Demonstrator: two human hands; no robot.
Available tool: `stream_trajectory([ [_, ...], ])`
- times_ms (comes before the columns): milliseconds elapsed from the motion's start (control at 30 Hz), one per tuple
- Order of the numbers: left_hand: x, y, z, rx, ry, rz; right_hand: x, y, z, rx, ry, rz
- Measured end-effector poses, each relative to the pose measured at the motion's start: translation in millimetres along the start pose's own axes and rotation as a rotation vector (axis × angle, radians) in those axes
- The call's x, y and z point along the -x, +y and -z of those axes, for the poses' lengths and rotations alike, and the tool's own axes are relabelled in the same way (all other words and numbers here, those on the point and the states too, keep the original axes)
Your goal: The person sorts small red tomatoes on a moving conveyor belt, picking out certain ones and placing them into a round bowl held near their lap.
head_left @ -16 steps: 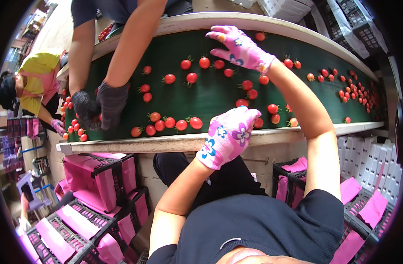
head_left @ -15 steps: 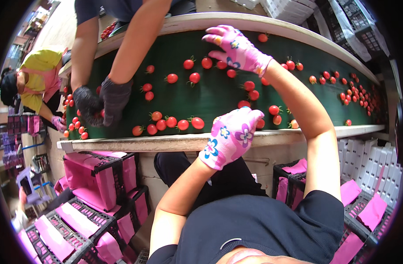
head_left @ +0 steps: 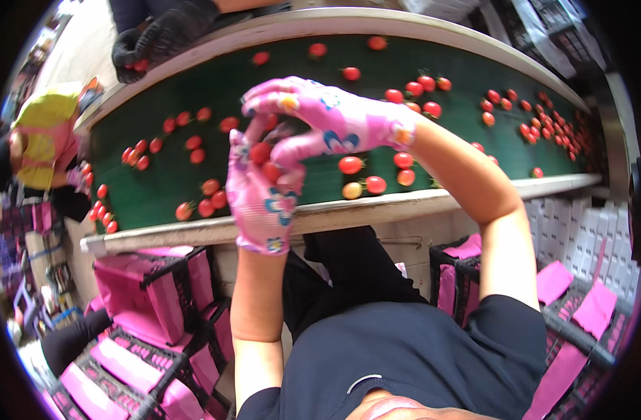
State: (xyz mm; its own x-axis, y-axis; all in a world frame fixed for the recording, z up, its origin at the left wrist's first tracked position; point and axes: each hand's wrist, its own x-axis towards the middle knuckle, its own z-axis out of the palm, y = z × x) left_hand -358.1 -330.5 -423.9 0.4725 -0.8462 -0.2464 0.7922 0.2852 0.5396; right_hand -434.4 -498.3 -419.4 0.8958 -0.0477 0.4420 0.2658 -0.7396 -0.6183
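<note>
Small red tomatoes with green stems lie scattered on a dark green conveyor belt (head_left: 320,84). My left hand (head_left: 264,206), in a pink flowered glove, is turned up over the near side of the belt, its fingers curled round a couple of red tomatoes (head_left: 261,153). Just above it arches my right hand (head_left: 324,115) in a matching glove, thumb and fingers apart. Another tomato (head_left: 270,122) shows beneath the right fingers; whether they touch it is unclear. Near the left wrist lie several loose tomatoes (head_left: 207,208). An orange-yellow tomato (head_left: 352,190) sits right of my hands.
Pale rails (head_left: 404,208) edge the belt. Across it, a co-worker's dark-gloved hands (head_left: 163,38) hold tomatoes beyond the far rail. Another person in yellow (head_left: 44,140) bends at the left end. Pink-lined black crates (head_left: 152,294) stand at left and right; white trays (head_left: 579,231) are stacked at right.
Both my hands have moved left and come together, the left now cupping tomatoes. The co-worker's gloved hands have drawn back from the belt past the far rail. Tomatoes on the belt have shifted left.
</note>
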Motion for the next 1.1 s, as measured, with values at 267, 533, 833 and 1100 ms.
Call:
stream_trajectory([
  [267, -10.9, -3.0, 22.3, 0.016, -0.12, -0.065, 74.9, 23.3, 4.0, 0.568, -0.068, -0.241],
  [533, -10.6, -3.9, 38.3, -0.018, -0.062, -0.015, 129.6, -30.3, 22.9, 0.201, -0.278, -0.156],
  [833, -7.8, -2.6, 30.7, -0.031, -0.135, 0.017, 181.4, -27.8, 74.1, 0.456, -0.004, -0.403],
  [1100, -5.9, -13.3, 25.8, -0.139, -0.077, -0.075, 181.8, -42.7, 55.4, 0.189, -0.144, -0.263],
])
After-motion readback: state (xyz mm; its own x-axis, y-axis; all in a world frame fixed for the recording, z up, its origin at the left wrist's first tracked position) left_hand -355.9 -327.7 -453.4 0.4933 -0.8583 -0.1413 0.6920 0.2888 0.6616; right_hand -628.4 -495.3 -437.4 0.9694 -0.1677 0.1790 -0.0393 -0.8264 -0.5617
